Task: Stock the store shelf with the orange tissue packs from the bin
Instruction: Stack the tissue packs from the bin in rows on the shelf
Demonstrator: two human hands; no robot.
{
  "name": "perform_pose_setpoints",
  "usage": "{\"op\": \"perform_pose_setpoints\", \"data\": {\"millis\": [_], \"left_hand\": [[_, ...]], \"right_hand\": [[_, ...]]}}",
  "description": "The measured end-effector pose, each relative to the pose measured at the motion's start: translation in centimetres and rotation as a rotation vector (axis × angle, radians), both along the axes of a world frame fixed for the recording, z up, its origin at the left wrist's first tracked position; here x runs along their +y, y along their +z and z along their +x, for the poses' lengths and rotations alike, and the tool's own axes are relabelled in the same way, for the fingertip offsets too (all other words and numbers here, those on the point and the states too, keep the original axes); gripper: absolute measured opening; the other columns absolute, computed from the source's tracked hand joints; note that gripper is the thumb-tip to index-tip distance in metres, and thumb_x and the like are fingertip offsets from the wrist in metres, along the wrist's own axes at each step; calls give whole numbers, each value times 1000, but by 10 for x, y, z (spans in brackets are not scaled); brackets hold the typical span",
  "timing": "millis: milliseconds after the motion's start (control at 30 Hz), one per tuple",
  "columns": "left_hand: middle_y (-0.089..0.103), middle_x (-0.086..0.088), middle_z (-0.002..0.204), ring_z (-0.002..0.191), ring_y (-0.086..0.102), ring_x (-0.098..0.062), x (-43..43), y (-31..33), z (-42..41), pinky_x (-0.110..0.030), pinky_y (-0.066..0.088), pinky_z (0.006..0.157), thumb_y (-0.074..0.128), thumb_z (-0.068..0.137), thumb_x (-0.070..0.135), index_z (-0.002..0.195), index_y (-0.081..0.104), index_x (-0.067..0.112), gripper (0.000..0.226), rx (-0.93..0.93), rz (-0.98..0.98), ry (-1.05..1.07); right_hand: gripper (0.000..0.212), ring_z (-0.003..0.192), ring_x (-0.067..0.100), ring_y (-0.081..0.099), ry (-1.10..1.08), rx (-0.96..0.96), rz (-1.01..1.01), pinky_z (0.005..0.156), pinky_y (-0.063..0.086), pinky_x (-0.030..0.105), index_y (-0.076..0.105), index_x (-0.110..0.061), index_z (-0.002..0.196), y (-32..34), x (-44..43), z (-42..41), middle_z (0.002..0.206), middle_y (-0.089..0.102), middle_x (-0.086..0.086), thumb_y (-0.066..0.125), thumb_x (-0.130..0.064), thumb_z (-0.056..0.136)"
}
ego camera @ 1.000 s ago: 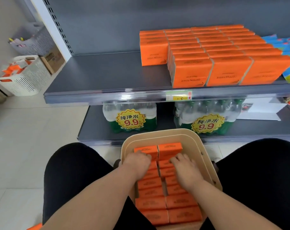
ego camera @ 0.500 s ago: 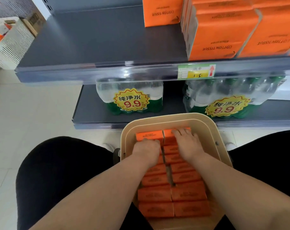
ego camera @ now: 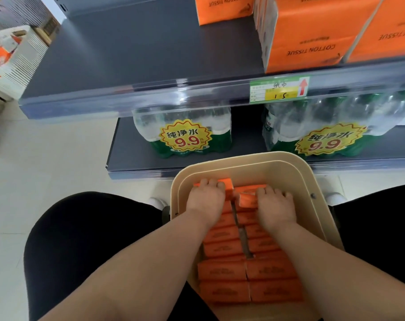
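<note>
- Orange tissue packs [ego camera: 222,269] lie flat in two columns inside the beige bin [ego camera: 243,157], which sits between the person's knees at 6 o'clock of the view.
- The left hand [ego camera: 206,200] curls its fingers over the far edge of the last pack in the left column, at 12 o'clock of the bin.
- The right hand [ego camera: 274,206] holds the far pack of the right column the same way. That pack looks tipped up a little from its neighbours.
- Both thumbs are hidden under the palms, so the firmness of each hold is probably no more than a forming grip.
- Handling, as a judgement: the packs are light, soft paper in thin film, so they give under a squeeze and are likely a bit slick, but not fragile.
- They are best taken across the long sides, thumb against fingers, and several could be clamped together as one block.
- The bare stretch of shelf [ego camera: 139,54] at 11 o'clock lies left of the stocked packs [ego camera: 312,42] and seems the place for them.
</note>
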State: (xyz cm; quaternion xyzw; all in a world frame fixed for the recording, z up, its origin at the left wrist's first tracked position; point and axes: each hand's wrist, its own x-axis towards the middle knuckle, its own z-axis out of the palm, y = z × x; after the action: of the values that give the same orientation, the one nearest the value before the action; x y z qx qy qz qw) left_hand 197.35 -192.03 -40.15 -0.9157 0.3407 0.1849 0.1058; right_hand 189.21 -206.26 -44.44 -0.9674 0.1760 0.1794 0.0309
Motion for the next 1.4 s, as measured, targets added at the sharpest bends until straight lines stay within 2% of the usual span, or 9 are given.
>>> {"op": "perform_pose_setpoints", "data": {"millis": [133, 233, 367, 567, 700, 933, 1167, 1400], "left_hand": [[46, -16, 130, 120, 45, -33, -12, -8, 5, -45, 47, 93, 49, 89, 1, 130, 43, 5, 41, -8, 71, -32], [45, -17, 130, 120, 45, -34, -14, -20, 8, -44, 47, 91, 47, 93, 5, 130, 42, 3, 38, -8, 141, -26], [46, -15, 125, 115, 47, -32, -18, -27, 6, -43, 49, 86, 46, 92, 5, 129, 42, 5, 37, -31, 133, -35], [50, -12, 121, 110, 48, -29, -22, -30, 8, -39, 46, 86, 49, 92, 12, 124, 50, 9, 32, -120, 205, -159], [57, -12, 121, 110, 55, -30, -21, -25, 5, -39, 46, 85, 51, 90, 7, 121, 43, 9, 33, -52, 216, -95], [57, -11, 120, 113, 51, -28, -14, 5, -2, -39, 48, 87, 54, 87, 11, 119, 46, 10, 32, 4, 83, 34], [63, -8, 110, 103, 60, -28, 15, 55, -14, -35, 49, 78, 56, 82, 23, 114, 52, 13, 34, -35, -137, 103], [61, -3, 99, 92, 58, -23, 56, 103, -17, -33, 45, 67, 57, 79, 27, 111, 52, 16, 33, -133, -592, 268]], "right_hand": [[34, 122, 23, 45, -18, 28, 80, 92, 39, 35, 46, -20, 124, -5, -3, -20, 129, 51, 3, 48, -24, 90], [34, 123, 23, 44, -50, 16, 91, 92, 40, 35, 43, -19, 125, -8, -6, -29, 131, 49, 3, 45, -21, 91], [33, 122, 25, 45, -69, 10, 120, 92, 39, 36, 43, -20, 123, -10, -10, -28, 128, 50, 5, 43, -15, 90], [36, 123, 26, 41, -64, -3, 150, 93, 39, 38, 42, -22, 125, -11, -10, -25, 130, 47, 6, 36, -10, 92], [37, 125, 26, 39, -72, 24, 154, 95, 37, 39, 40, -21, 127, -9, -10, -25, 133, 45, 6, 35, -9, 93], [37, 126, 26, 39, -100, 45, 159, 97, 36, 39, 39, -19, 128, 17, -4, -32, 134, 46, 6, 35, -8, 93], [34, 121, 27, 44, -62, -131, 98, 94, 37, 40, 43, -20, 120, 73, 12, -36, 128, 50, 5, 35, -8, 90], [41, 121, 25, 44, 0, -405, -27, 97, 35, 40, 40, -25, 130, 142, 14, -39, 130, 50, 1, 40, -13, 91]]}}
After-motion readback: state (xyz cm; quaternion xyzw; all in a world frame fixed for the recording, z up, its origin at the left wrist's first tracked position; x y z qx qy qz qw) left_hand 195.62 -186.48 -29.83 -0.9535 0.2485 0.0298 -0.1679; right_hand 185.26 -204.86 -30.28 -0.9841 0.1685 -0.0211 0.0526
